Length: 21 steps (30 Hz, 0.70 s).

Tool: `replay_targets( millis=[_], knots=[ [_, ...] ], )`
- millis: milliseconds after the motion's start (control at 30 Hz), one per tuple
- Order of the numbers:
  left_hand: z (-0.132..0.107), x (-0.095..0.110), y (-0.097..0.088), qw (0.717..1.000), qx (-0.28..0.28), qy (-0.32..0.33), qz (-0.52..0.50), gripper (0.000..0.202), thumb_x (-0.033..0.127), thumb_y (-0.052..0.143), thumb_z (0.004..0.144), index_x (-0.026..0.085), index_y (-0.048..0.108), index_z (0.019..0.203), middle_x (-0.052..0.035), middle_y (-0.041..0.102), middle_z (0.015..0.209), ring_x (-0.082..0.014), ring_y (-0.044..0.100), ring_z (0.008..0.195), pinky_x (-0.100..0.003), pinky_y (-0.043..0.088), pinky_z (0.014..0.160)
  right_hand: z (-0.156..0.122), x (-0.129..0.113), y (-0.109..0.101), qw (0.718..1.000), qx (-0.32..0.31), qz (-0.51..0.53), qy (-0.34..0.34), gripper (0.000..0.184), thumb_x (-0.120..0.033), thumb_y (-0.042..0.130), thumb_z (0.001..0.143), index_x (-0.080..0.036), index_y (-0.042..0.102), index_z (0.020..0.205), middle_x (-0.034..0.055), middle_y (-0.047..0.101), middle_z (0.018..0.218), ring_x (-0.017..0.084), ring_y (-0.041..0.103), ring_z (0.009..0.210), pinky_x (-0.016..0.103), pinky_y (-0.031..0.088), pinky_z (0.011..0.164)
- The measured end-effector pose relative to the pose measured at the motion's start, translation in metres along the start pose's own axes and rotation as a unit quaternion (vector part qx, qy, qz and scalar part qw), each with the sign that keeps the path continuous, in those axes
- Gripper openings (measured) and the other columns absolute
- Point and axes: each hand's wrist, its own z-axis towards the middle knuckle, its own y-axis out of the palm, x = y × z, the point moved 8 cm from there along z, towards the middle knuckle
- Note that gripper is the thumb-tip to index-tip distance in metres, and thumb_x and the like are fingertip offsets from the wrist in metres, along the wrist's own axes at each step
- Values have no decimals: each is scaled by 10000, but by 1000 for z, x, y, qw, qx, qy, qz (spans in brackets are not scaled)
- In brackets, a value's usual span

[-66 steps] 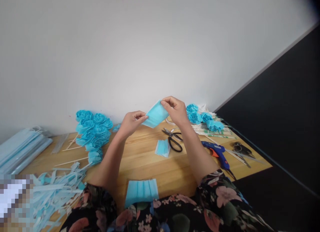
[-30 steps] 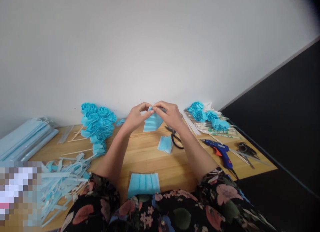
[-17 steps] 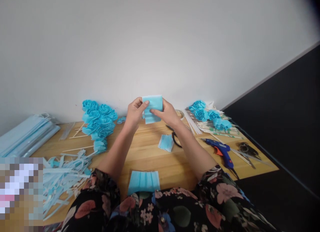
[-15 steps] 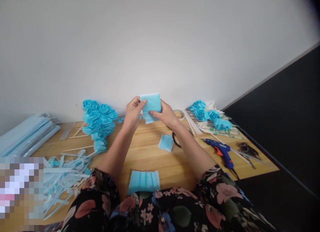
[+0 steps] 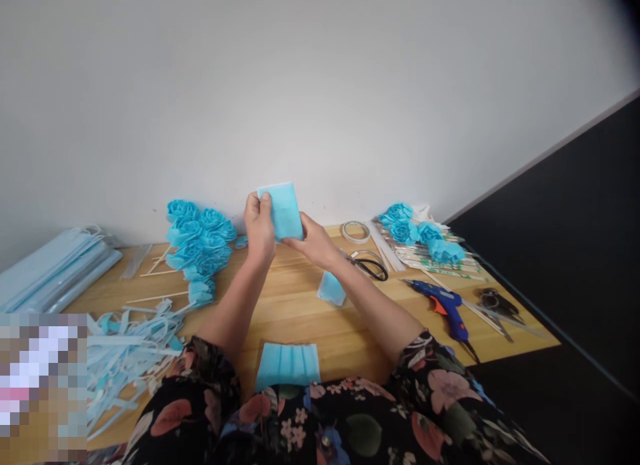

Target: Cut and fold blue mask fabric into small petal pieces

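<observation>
Blue mask fabric covers much of a wooden bench (image 5: 310,321) set against a white wall. At far left a stack of whole masks (image 5: 50,268) lies flat, with a heap of cut strips (image 5: 130,345) in front of it and a few bare wooden sticks (image 5: 150,297) just beyond. Next comes a cluster of finished blue flowers (image 5: 197,238) on sticks, lying against the wall.

At centre, the person's left hand (image 5: 260,228) and right hand (image 5: 315,241) hold a blue sheet (image 5: 283,210) upright in the air, well clear of the wood. The left grip is closed on its left edge, thumb on the near face, and the right grip pinches its lower right corner. Below the hands a small folded piece (image 5: 330,289) rests on the bench, and a pleated panel (image 5: 289,363) lies at the near edge.

To the right are a tape roll (image 5: 356,231), black scissors (image 5: 370,266), a second, smaller group of flowers (image 5: 417,235), a blue glue gun (image 5: 443,308) and a dark hand tool (image 5: 493,301).

By the look of the layout, many flowers are made, the held sheet is not yet shaped or glued, and plenty of masks lie uncut.
</observation>
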Motion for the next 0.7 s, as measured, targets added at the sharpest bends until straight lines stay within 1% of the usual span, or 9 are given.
replay_targets(
  millis=[67,167,233,300,367,467,533,600,700],
  knots=[
    [1,1,-2,999,5,25,20,347,511,647,873,198,502,828,43,471,734,-93,427,623,-207,384,603,0,0,3,999,-14,34,-10,505,-321,712,760,-204,599,1238,39,694,1080,216,630,967,342,498,867],
    [3,6,-5,997,9,51,55,351,524,637,877,199,510,836,41,474,737,-95,431,633,-205,378,602,2,-1,1,995,-66,72,-11,568,-382,725,770,-183,586,1284,21,693,925,188,636,850,324,511,803],
    [4,8,0,996,-27,45,75,362,534,652,859,198,523,830,39,478,720,-97,429,626,-205,370,590,3,-4,-11,993,-74,87,-15,598,-465,706,795,-163,590,1299,15,678,836,177,630,782,323,516,774],
    [1,5,11,992,-91,21,88,372,544,669,836,195,540,825,36,486,700,-102,428,610,-210,363,574,3,-9,-32,992,-42,113,-33,586,-548,623,857,-162,604,1298,45,698,895,183,647,827,331,525,810],
    [-4,3,20,984,-145,8,108,365,540,667,832,191,560,823,34,489,679,-105,423,593,-216,352,558,2,-16,-52,991,-3,123,-51,568,-599,516,918,-180,627,1284,78,714,1050,192,662,927,342,524,876],
    [-13,2,30,971,-185,23,150,318,500,635,861,189,574,822,32,494,673,-108,423,598,-222,344,564,-3,-25,-69,994,33,86,-65,540,-613,471,943,-195,684,1211,84,703,1185,201,650,1027,339,502,922],
    [-18,2,35,963,-203,35,175,282,460,610,881,188,571,816,32,499,679,-110,428,614,-225,350,582,-5,-30,-72,996,40,52,-63,489,-583,523,926,-181,720,1121,73,723,1098,192,644,978,314,492,873],
    [-24,2,39,955,-217,44,200,253,421,590,895,185,566,805,36,494,670,-109,431,621,-228,350,593,-6,-31,-73,997,44,22,-58,426,-547,576,899,-164,736,994,46,716,920,166,617,840,285,468,772],
    [-29,4,43,946,-225,58,227,226,375,578,902,182,557,787,39,491,659,-109,439,629,-233,348,604,-5,-28,-75,997,56,-14,-51,374,-527,625,859,-162,687,808,-3,616,712,126,511,672,261,392,634]
  ],
)
